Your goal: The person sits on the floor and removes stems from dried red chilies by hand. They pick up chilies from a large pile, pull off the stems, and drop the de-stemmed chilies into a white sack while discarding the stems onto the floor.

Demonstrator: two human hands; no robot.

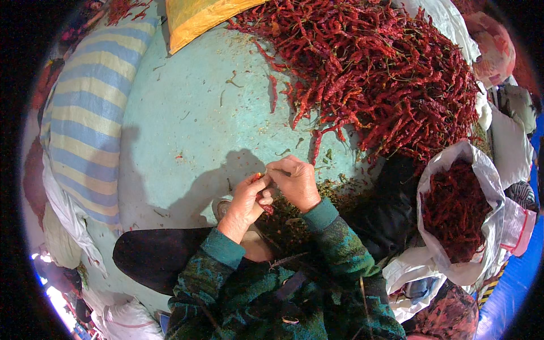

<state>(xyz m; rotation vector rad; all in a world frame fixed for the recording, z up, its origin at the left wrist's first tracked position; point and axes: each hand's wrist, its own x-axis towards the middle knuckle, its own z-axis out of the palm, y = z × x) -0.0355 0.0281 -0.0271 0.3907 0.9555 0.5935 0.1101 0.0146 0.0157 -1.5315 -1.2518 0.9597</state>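
My left hand (248, 197) is closed around a dried red chili pepper (266, 208), whose ends show at the palm and by the thumb. Touching the fingertips of that hand, my right hand (295, 180) pinches at the stem end of the pepper; its fingers partly hide the stem. Beyond my hands, a large heap of dried red chilies (369, 76) spreads over the pale green floor (182, 110). Green stems and debris (293, 225) lie below my hands, between my legs.
A striped sack (91, 110) lies on the left and a yellow sack (204, 21) at the top. At right stands an open white sack (495, 182) of dried chilies. Loose stems and a few stray peppers (273, 93) are scattered on the floor. My bent legs flank the debris.
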